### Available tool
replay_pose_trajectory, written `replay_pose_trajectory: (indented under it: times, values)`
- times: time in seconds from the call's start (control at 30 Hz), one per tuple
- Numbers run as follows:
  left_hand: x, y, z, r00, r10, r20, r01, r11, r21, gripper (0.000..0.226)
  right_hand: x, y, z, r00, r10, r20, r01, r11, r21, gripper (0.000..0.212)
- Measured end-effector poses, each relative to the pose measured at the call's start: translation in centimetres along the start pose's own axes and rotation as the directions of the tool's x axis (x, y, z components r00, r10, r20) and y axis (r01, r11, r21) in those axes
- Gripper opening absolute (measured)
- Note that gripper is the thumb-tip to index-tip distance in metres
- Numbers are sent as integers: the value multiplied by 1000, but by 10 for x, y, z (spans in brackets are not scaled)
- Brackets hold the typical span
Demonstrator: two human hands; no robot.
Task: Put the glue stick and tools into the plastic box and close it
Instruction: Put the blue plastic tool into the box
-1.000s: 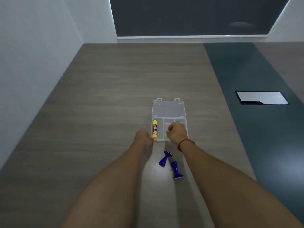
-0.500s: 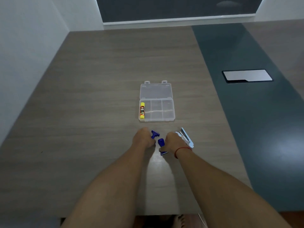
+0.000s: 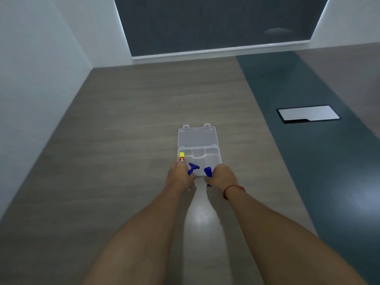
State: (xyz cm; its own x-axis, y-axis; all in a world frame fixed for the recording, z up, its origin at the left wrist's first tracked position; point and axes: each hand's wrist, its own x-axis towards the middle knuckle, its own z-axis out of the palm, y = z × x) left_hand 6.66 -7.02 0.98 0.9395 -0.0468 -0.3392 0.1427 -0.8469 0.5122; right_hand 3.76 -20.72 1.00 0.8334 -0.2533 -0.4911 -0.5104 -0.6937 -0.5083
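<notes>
A clear plastic box (image 3: 218, 155) lies open on the table, its lid (image 3: 197, 136) folded flat to the far side. A yellow glue stick (image 3: 181, 156) rests in the box's left compartment. My left hand (image 3: 179, 177) is shut on a blue T-shaped tool (image 3: 193, 168), held over the box's near edge. My right hand (image 3: 223, 177) is shut on a second blue tool (image 3: 208, 172), also at the near edge. Part of each tool is hidden inside the fist.
The wood-grain table (image 3: 133, 124) meets a white wall on the left. A dark green strip (image 3: 308, 161) runs along the right, with a silver rectangular hatch (image 3: 308, 113) set in it. A red string circles my right wrist (image 3: 232, 189).
Both hands picked up the blue tools from the table and carried them forward to the box's near edge. A silver tool seen beside my right hand half a second ago is out of sight.
</notes>
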Motion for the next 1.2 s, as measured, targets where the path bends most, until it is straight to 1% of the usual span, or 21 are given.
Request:
replay_pose_trajectory:
  times: [0.1,0.17,0.27,0.4,0.63,0.77,0.87,1.03,1.13,1.2]
  values:
    - [25,5,-5,1000,26,0,-26,999,-19,27,17,-15,-6,1000,28,-11,-27,999,38,20]
    - [42,10,-6,999,31,11,-31,999,-35,24,29,-22,-6,998,52,-29,-50,996,72,22]
    - [67,17,-5,999,35,14,-35,999,-41,21,45,-29,-3,995,82,-49,-76,991,110,17]
    - [85,21,-3,999,33,44,-29,996,-80,24,58,-33,2,994,99,-55,-90,985,148,26]
    - [99,20,-3,995,74,70,-67,993,-97,23,63,-40,-2,989,138,-54,-131,984,118,25]
    - [96,19,-2,989,106,107,-93,988,-121,23,63,-40,0,987,156,-39,-152,984,94,33]
    - [91,18,0,979,128,159,-111,988,-111,22,65,-38,2,987,150,-59,-143,985,100,38]
    - [86,20,-3,964,158,214,-153,987,-42,23,67,-34,2,990,124,-66,-115,986,122,30]
    - [83,21,-4,964,190,188,-181,981,-65,20,67,-28,1,996,89,-27,-84,983,161,26]
    - [83,21,-4,972,178,153,-170,983,-63,26,63,-24,-3,999,39,3,-39,983,180,23]
